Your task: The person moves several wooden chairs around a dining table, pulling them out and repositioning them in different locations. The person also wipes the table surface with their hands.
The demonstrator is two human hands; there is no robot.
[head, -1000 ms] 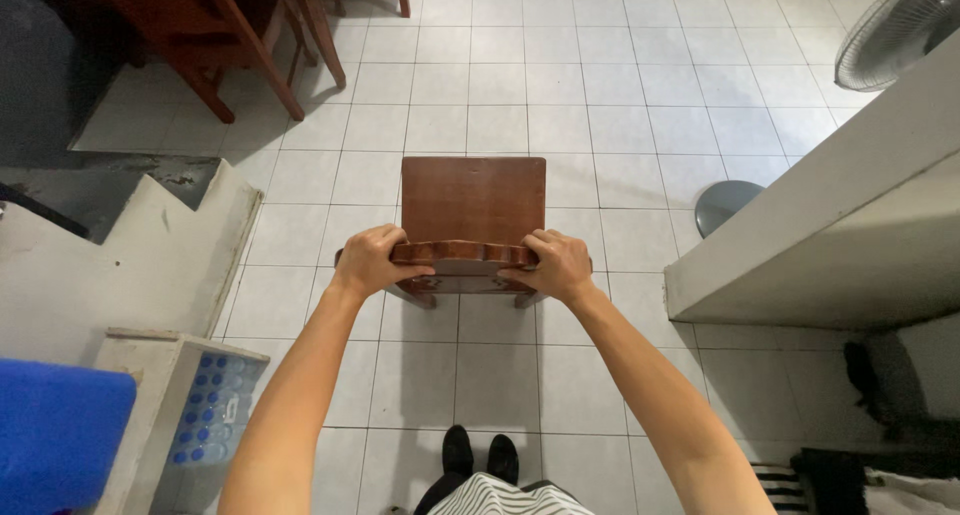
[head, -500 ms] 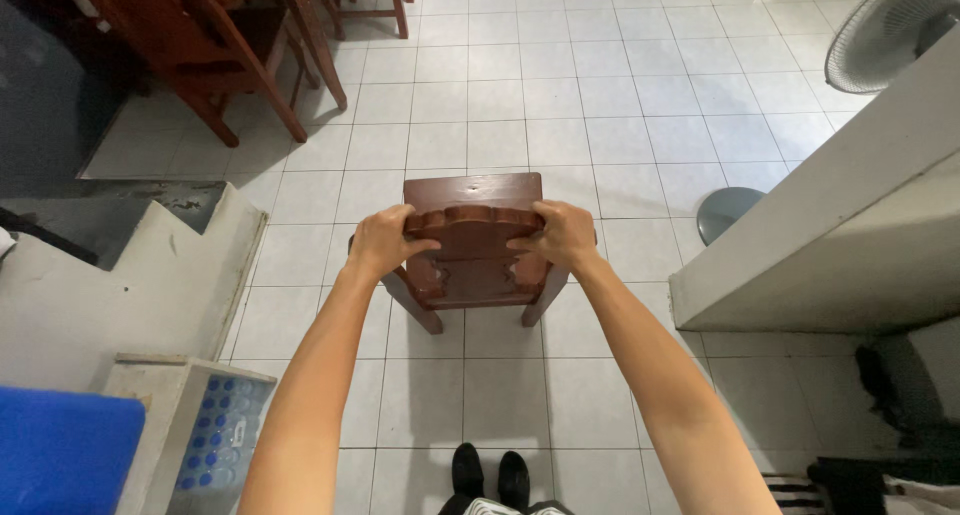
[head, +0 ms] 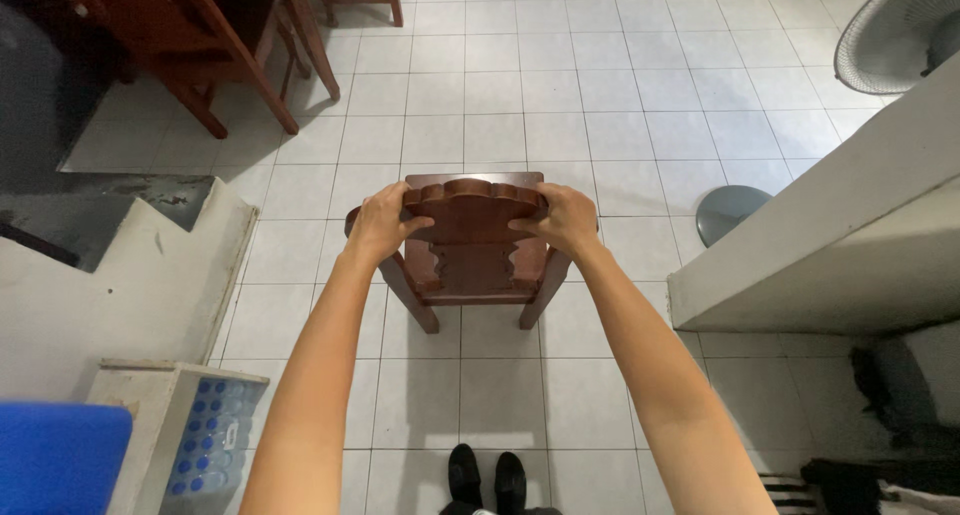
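Head camera is looking straight down at a dark reddish-brown wooden chair with a scalloped top rail (head: 472,237), which is standing on the white square-tiled floor (head: 520,105) directly ahead of the person's black shoes (head: 486,477). Both bare hands are gripping the chair's backrest at its upper corners: the left hand (head: 380,222) is wrapping its fingers closed over the left end of the rail, and the right hand (head: 565,218) is clasping the right end in the same way, thumbs lying on the near face of the wood. The chair is leaning with its back toward the person, so its two rear legs are showing below the carved back panel. A grey concrete stair (head: 120,275) is lying to the left, a pale ledge (head: 830,245) to the right, with a standing fan's round grey base (head: 727,210) just beyond it.
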